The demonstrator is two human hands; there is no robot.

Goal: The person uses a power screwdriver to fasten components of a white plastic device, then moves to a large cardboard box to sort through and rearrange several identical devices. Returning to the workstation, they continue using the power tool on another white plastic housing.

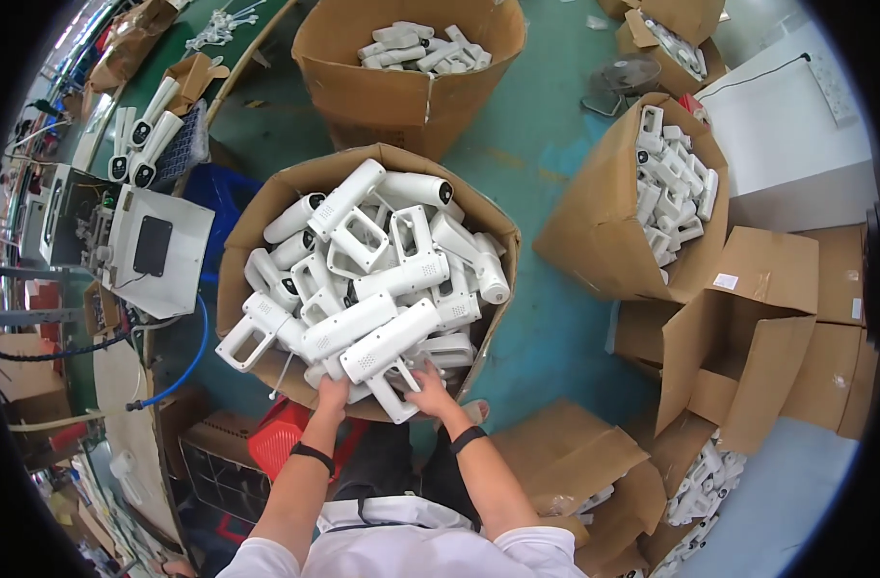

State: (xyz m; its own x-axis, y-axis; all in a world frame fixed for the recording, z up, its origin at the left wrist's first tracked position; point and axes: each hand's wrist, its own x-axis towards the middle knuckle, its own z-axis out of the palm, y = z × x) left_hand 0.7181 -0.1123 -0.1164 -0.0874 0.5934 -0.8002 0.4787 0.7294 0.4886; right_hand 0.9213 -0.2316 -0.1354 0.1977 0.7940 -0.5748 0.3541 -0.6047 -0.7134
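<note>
White shirt (pixel 392 554) fabric fills the lower edge, and 2 bare forearms, each with a black wristband (pixel 469 439), stretch forward from it. Both hands are at the near side of a round-sided cardboard box (pixel 488 212) heaped with white plastic housings. On top of that heap, nearest the person, lies a white housing (pixel 392 342) with a loop handle, tilted. The right hand (pixel 428 391) is at its handle; the left hand (pixel 333 393) is below its other end. Fingers are partly hidden, so whether either hand pinches it I cannot tell. Beyond stands a far box (pixel 372 106) of white parts; a right-hand box (pixel 584 222) leans, also filled. Left of the person's legs sits a red plastic stool or basket (pixel 286 433).
</note>
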